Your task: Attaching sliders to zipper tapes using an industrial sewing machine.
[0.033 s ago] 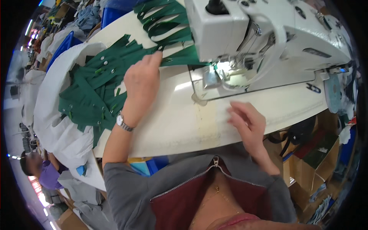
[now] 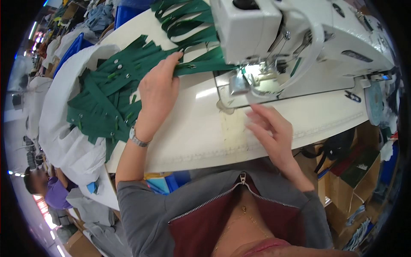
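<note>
A green fabric strip (image 2: 203, 61) runs from the pile of green fabric pieces (image 2: 100, 92) to the lit needle area of a white sewing machine (image 2: 246, 30). My left hand (image 2: 159, 85) pinches the strip near the pile, fingertips on its edge; the thumb is partly hidden. Metal eyelets or snaps and small green tabs dot the pieces. Over the pale table, just in front of the presser foot, my right hand (image 2: 274, 132) hovers with bent fingers apart and nothing in it. More green strips (image 2: 188, 21) hang in loops behind, left of the machine head.
White cloth (image 2: 55, 120) drapes over the table's left side. Thread snips (image 2: 352, 96) lie at the right of the table (image 2: 188, 128). An open cardboard box (image 2: 349, 180) stands below on the right. A person in purple (image 2: 55, 192) is at the far left.
My right hand has shifted slightly left and toward the presser foot. The left hand keeps hold of the strip in nearly the same place. The whole view has tilted a little.
</note>
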`<state>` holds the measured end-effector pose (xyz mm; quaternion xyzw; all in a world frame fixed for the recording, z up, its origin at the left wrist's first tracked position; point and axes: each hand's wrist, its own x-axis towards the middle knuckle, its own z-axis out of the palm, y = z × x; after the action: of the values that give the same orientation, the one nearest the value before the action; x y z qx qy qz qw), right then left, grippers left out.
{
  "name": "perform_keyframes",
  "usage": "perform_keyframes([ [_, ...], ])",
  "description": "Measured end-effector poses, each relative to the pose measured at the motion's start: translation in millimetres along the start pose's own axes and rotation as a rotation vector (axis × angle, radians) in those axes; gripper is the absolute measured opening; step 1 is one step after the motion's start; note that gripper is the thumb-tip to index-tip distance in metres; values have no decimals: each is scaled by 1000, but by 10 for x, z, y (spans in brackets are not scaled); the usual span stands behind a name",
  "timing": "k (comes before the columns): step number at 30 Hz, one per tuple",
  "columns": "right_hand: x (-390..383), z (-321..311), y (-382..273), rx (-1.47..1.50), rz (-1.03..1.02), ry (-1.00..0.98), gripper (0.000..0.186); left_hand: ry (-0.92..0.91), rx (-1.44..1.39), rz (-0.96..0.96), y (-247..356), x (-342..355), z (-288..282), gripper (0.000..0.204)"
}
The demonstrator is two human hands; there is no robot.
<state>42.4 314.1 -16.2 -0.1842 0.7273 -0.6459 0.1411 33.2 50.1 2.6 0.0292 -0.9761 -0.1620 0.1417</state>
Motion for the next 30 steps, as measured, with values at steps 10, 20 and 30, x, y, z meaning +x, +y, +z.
perform_keyframes([
  [10, 202, 545, 15, 392, 187, -190, 50, -41, -1830, -554, 321, -298, -45, 49],
  [20, 31, 516, -64, 205, 349, -161, 28, 140, -1768, -414, 199, -293, 56, 45],
  [30, 512, 37, -25, 467, 555, -365, 34, 166, -189, 768, 234, -227, 400, 27],
])
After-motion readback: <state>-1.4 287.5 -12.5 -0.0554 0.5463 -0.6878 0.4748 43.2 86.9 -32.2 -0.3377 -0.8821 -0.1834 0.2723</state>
